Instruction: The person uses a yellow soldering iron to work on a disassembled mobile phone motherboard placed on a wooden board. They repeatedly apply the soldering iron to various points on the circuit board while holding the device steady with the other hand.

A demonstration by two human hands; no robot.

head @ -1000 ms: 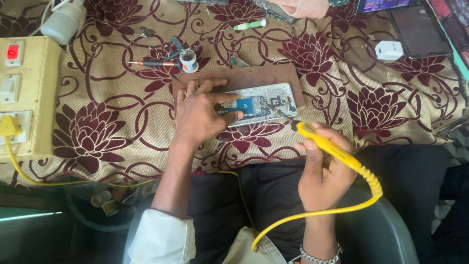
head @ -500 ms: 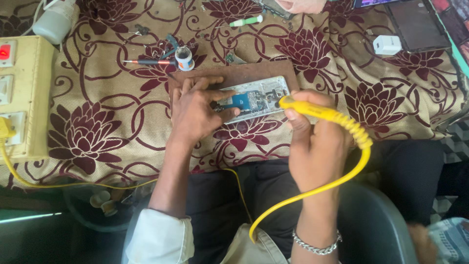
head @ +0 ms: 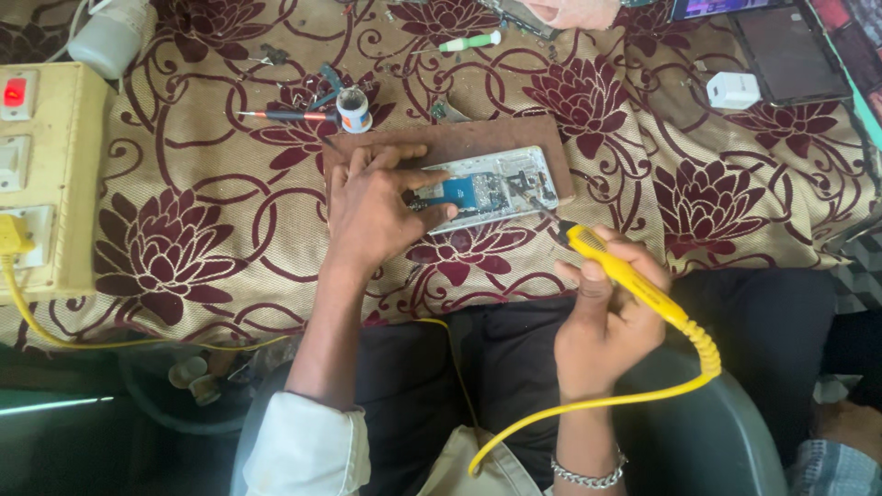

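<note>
Fingers [head: 390, 174] over phone [head: 496, 188] (left end hidden)

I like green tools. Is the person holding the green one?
No, the right hand grips a yellow soldering iron; the green tool lies untouched on the cloth.

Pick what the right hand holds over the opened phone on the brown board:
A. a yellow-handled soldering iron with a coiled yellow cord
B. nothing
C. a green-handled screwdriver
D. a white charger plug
A: the right hand grips the yellow-handled soldering iron, its dark tip reaching toward the opened phone that the left hand steadies on the brown board.
</note>
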